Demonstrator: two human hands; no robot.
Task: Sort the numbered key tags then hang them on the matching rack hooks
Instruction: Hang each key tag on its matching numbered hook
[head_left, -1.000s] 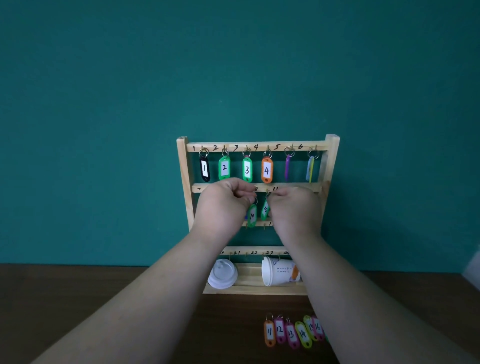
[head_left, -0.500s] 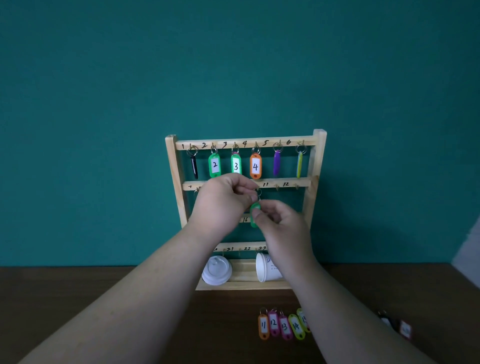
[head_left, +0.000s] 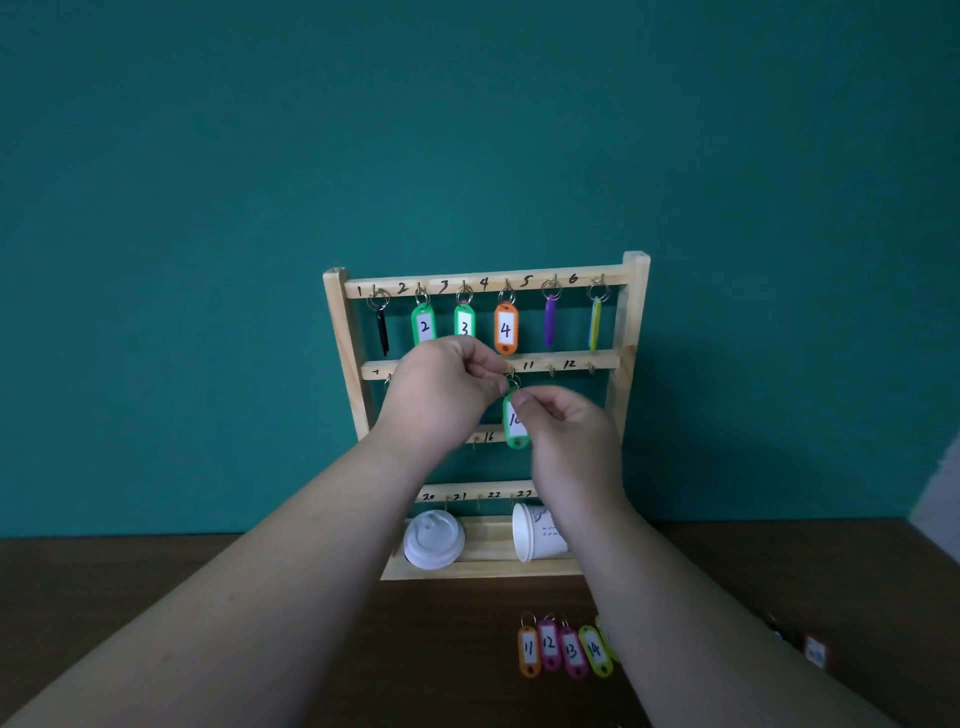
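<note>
Both hands are working at the second rail of the wooden rack (head_left: 347, 332), just under the hung tag 4 (head_left: 506, 329). The left hand (head_left: 441, 395) is pinching closed at the ring of green tag 10 (head_left: 515, 422), right at the hook beside the "11" mark; whether the ring is already over the hook is hidden by the fingers. The right hand (head_left: 569, 431) is pinching the tag body from the right, fingers curled. The tag's long axis is hanging near vertical, between the two hands, touching both. The left hand is nearer the hook. Hooks 11 and 12 to the right are looking bare, so open room lies rightward. Tags 11 to 14 (head_left: 563, 649) are lying in a row on the tabletop (head_left: 156, 571), low and right, nearer the right arm. A cup (head_left: 537, 532) and lid (head_left: 432, 538) are sitting on the rack base.
</note>
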